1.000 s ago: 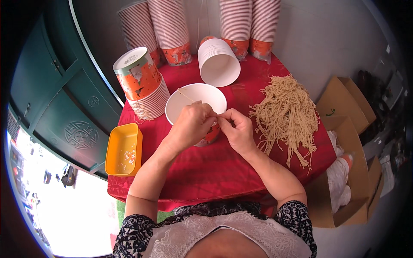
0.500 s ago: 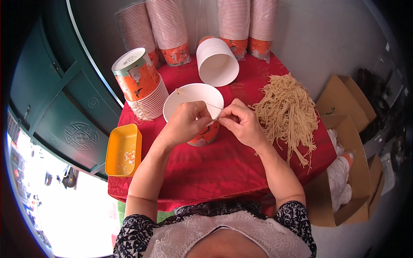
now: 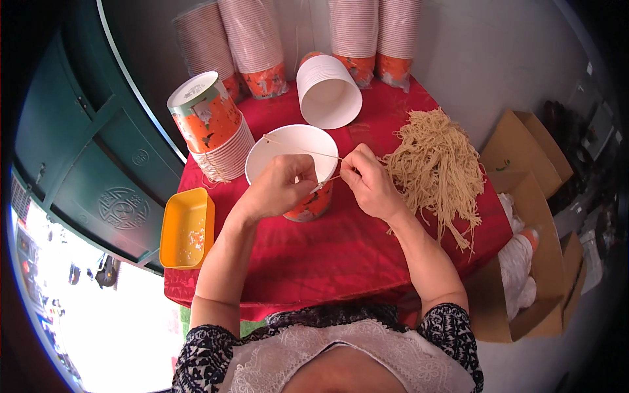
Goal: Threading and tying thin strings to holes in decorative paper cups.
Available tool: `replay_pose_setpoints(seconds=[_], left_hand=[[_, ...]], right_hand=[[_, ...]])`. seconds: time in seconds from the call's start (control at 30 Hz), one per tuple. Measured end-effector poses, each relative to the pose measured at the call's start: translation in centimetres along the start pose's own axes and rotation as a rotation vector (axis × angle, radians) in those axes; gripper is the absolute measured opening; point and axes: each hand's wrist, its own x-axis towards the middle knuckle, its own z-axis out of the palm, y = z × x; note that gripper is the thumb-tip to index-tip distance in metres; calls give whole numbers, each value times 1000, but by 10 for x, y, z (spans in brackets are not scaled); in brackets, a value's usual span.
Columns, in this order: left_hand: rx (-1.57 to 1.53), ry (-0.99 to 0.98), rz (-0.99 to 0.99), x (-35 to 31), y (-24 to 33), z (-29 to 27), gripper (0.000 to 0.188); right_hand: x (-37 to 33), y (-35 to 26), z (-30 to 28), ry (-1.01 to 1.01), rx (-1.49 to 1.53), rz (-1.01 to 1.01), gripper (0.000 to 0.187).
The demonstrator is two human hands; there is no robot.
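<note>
A round paper bucket (image 3: 265, 156), white inside with an orange printed outside, stands upright in front of me. My left hand (image 3: 280, 188) is closed at its near right rim, thumb and fingertips pinching there; the fingers partly hide the rim. Thin beige string (image 3: 298, 148) runs from the far left rim across the mouth to my right hand (image 3: 372, 183) and back toward the left fingertips. That right hand is closed on the string, just right of the bucket, and pulls it straight. A small whitish bit shows by the left fingertips, too small to name.
A heap of beige strings (image 3: 440, 173) lies right on the red-covered table (image 3: 314, 262). At left are a yellow tub (image 3: 171, 226) with small bits and an inverted bucket stack (image 3: 208, 124). Buckets lying sideways (image 3: 314, 98) and wrapped stacks stand behind. Cardboard boxes (image 3: 547, 262) sit right.
My right hand has moved slightly up and right, away from the left fingertips, drawing the string out between them. My left hand stays at the bucket rim.
</note>
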Motion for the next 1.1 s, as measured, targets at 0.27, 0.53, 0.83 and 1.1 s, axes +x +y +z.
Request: replay_pose_setpoints(seconds=[0.27, 0.53, 0.83, 1.1], left_hand=[[11, 17, 42, -2, 4, -7, 11], [256, 598, 113, -45, 38, 3, 17], [-215, 785, -216, -107, 14, 43, 36], [-545, 1109, 134, -96, 21, 53, 9]], right_hand=[[2, -8, 0, -54, -176, -119, 22], [-2, 9, 8, 79, -187, -167, 17], [-4, 8, 24, 338, 666, 117, 17], [-15, -6, 35, 97, 751, 113, 14]])
